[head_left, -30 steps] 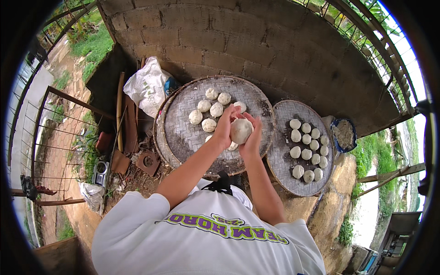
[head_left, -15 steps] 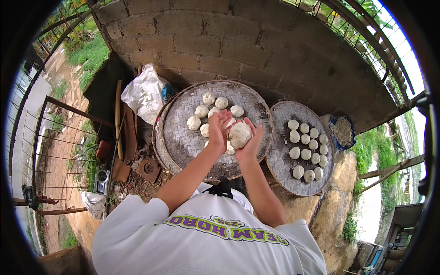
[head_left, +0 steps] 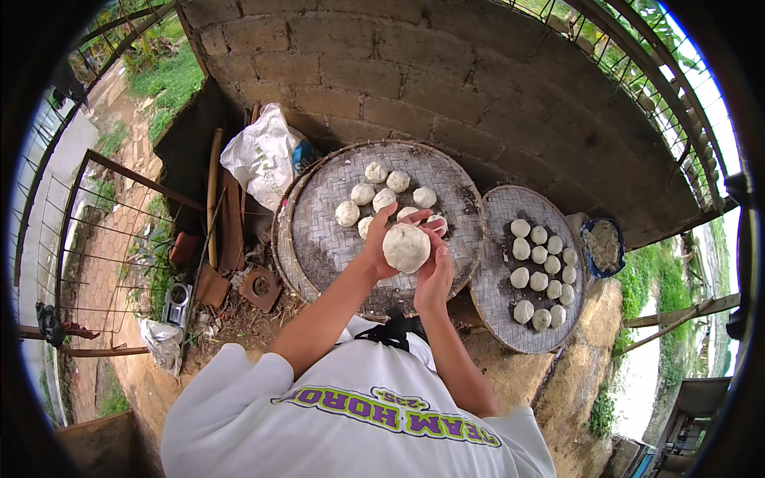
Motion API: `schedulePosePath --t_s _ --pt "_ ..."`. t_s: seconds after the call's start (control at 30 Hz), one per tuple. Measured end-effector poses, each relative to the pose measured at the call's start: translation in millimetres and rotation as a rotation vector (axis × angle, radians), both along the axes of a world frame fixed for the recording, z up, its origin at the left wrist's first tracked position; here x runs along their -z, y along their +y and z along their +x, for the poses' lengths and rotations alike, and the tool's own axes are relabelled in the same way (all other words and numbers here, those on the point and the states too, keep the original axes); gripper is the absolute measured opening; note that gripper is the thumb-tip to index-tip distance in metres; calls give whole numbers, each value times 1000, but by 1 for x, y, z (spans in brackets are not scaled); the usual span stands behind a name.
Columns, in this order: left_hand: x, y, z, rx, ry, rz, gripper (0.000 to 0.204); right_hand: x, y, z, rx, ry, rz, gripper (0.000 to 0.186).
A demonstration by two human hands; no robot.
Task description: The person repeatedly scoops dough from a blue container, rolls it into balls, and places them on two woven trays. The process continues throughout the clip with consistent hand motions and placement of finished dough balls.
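1. Head view, the hands: a white dough ball sits between both palms, raised above the near part of the large woven tray. The left hand cups it from the left with fingers curled up over its top; the right hand presses in from below and to the right, fingers spread against its side. Both hands are closed around the ball — neither is free.

2. Head view, the key relation: the ball lies directly between the hands, touching both, so neither is nearer. It looks roughly round, with no clear long axis. The left forearm comes in from lower left, the right from lower centre, meeting at the ball.

3. Head view, large tray: beyond the hands, a cluster of smaller dough balls rests on the weave, a little up and left of the held ball, apart from it. One or two more are partly hidden behind the fingers.

4. Head view, right side: a smaller woven tray overlaps the big one's right edge and carries two rows of dough balls. Just past it stands a blue bowl holding something pale and grainy — what, I cannot tell.

5. Head view, surroundings: a white sack leans by the block wall on the left of the large tray.
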State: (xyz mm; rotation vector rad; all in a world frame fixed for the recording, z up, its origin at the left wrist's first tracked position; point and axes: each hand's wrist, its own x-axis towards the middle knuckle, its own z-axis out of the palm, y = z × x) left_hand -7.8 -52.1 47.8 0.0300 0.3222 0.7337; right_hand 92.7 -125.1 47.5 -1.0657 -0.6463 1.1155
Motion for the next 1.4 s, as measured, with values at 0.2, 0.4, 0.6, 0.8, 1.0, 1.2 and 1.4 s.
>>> schedulePosePath --t_s 0.2,0.4,0.6,0.8,1.0,1.2,1.4 --pt "12 2 12 -335 560 -73 59 20 6 4 -60 538 -90 70" --pt "6 -17 0 -178 163 167 67 2 -4 -5 102 53 -9 66" --pt "-3 9 23 -581 584 34 53 -7 29 6 -29 542 -71 62" --pt "-11 13 5 -52 102 55 62 0 26 -1 98 191 177 64" --pt "-25 9 20 -417 499 63 60 -20 33 9 16 506 39 64" --pt "-14 5 1 -43 -20 158 60 -4 14 -5 80 229 198 61" --pt "-9 16 5 -338 461 161 63 -5 20 -6 61 503 -6 61"
